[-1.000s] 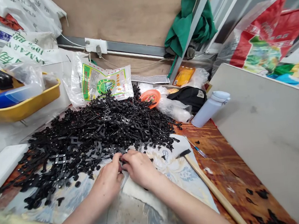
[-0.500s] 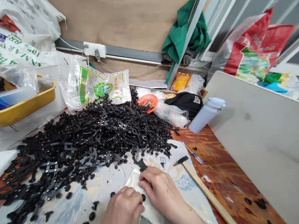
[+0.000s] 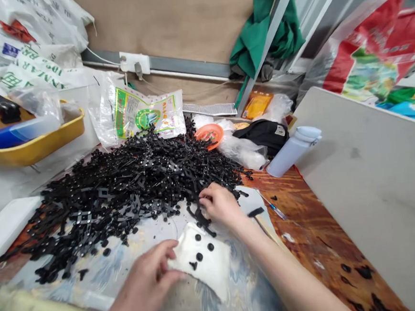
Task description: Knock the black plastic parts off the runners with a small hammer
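A small white cloth [image 3: 216, 270] lies on the patterned table cover, with several round black buttons [image 3: 199, 256] and a small black peg [image 3: 193, 266] on it. My left hand [image 3: 154, 270] is at the cloth's left edge, thumb and forefinger apart and touching it. My right hand [image 3: 218, 203] reaches to the near edge of a heap of black plastic linkage parts [image 3: 140, 175]. Its fingertips are pinched together above a black linkage part [image 3: 200, 219]; what they hold is hidden.
A hammer [image 3: 257, 212] lies partly behind my right forearm, near a thin screwdriver [image 3: 277, 211]. A pale blue bottle [image 3: 293, 151] stands at the right beside a grey board [image 3: 367, 171]. At the left are a yellow tray [image 3: 48, 141] and a white block [image 3: 12, 226].
My right hand has moved forward from the cloth to the heap. My left hand has shifted left to the cloth's edge, uncovering the black pieces on it. The view has shifted slightly.
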A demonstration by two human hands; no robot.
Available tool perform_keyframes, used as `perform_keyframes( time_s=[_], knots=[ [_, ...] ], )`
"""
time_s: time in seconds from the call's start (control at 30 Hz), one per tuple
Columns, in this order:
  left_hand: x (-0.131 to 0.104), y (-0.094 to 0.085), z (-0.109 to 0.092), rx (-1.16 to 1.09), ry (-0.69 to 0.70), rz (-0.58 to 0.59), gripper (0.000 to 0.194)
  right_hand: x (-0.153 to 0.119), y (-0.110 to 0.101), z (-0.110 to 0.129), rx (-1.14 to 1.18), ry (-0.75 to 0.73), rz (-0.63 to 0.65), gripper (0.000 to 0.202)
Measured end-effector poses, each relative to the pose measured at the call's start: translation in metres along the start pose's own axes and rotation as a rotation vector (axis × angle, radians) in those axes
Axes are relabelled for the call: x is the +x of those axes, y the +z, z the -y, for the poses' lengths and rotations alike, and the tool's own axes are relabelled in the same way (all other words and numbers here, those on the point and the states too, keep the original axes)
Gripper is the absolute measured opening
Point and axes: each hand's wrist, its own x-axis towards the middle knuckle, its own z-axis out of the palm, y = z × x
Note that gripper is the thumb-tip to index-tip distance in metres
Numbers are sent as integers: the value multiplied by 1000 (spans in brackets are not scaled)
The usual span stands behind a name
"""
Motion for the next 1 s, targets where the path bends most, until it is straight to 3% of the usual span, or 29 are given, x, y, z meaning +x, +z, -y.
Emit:
perform_keyframes(
  time_s=[0.1, 0.2, 0.37, 0.47, 0.6, 0.7, 0.83, 1.0],
  knots=[
    [-2, -15, 13, -80, -42, -67, 26, 0, -17, -19, 141, 64, 4, 26],
    [-3, -15, 13, -56, -23, -60, 20, -3, -32, -34, 309, 136, -48, 29],
    [-2, 6, -24, 185, 275, -23, 19, -23, -38, -39, 547, 207, -185, 25],
    [4, 19, -41, 290, 224, 28, 15, -41, -37, -37, 630, 214, -210, 26],
    [8, 23, -40, 288, 164, 96, 19, -64, -39, -41, 668, 236, -196, 28],
    [9, 22, -34, 266, 253, 21, 20, -76, -39, -47, 668, 249, -184, 30],
    [17, 25, -32, 420, 458, -118, 29, -83, -31, -54, 656, 247, -181, 32],
    [20, 30, -28, 494, 515, -98, 34, -86, -22, -53, 611, 214, -190, 29]
  ],
)
